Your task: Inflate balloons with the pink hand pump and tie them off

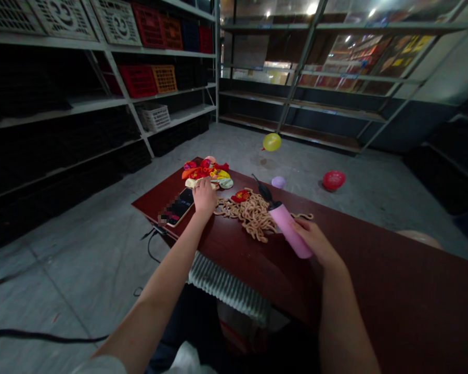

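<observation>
My right hand [312, 239] is wrapped round a pink hand balloon pump [290, 228], whose black nozzle points up and away to the left. At the near edge of a pile of uninflated balloons [206, 169], red, orange, yellow and pale, my left hand [205, 197] has its fingers bent down onto a cream balloon [190, 183]. Its fingertips are partly hidden. Just left of that hand lies a phone [181, 206] with its screen lit. Between the hands spreads a heap of tan, curled, cord-like pieces [255, 215], with a red uninflated balloon [241, 196] on it.
The dark red table [374, 265] runs off to the right. Inflated balloons, yellow [272, 142], red [333, 180] and purple [278, 182], appear beyond its far edge. Metal shelves with crates [138, 80] stand on the left. Black cables [152, 244] hang at the table's left edge.
</observation>
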A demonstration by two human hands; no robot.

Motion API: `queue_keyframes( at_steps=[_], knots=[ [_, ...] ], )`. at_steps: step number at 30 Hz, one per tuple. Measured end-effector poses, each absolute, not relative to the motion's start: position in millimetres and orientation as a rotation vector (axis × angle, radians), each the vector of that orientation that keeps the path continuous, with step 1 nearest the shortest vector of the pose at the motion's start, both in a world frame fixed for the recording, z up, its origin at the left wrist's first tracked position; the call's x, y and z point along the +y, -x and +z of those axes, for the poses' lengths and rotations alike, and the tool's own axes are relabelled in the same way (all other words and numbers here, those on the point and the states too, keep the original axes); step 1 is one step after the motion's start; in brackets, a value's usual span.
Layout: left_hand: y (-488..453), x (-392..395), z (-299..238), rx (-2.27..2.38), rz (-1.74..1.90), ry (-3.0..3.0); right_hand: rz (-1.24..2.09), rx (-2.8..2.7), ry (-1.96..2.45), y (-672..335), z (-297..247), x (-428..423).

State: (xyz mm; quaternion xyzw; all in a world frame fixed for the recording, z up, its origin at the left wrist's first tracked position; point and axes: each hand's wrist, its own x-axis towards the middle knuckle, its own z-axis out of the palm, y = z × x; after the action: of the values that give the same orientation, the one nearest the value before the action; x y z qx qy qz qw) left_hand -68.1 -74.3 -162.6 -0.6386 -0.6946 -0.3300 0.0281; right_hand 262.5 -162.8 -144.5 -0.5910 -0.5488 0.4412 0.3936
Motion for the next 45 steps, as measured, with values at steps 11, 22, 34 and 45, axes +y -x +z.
queue_keyframes(
  at_steps=[11, 22, 34, 45],
  knots=[
    [84, -78, -157, -2.079, -1.232, 1.93, 1.607, -0.815, 1.226, -208, -152, -170],
    [-32, -73, -144, -2.074, -2.15, 2.645, 1.563, -0.853, 0.995, -209, -155, -171],
    [-51, -106, -157, -1.652, -1.179, 2.958, 1.433, -0.584, 1.032, -216, -160, -158],
    [-46, -105, -151, -1.618, -1.143, 3.73, 1.258, -0.467, 0.983, -234, -149, -158]
  ],
)
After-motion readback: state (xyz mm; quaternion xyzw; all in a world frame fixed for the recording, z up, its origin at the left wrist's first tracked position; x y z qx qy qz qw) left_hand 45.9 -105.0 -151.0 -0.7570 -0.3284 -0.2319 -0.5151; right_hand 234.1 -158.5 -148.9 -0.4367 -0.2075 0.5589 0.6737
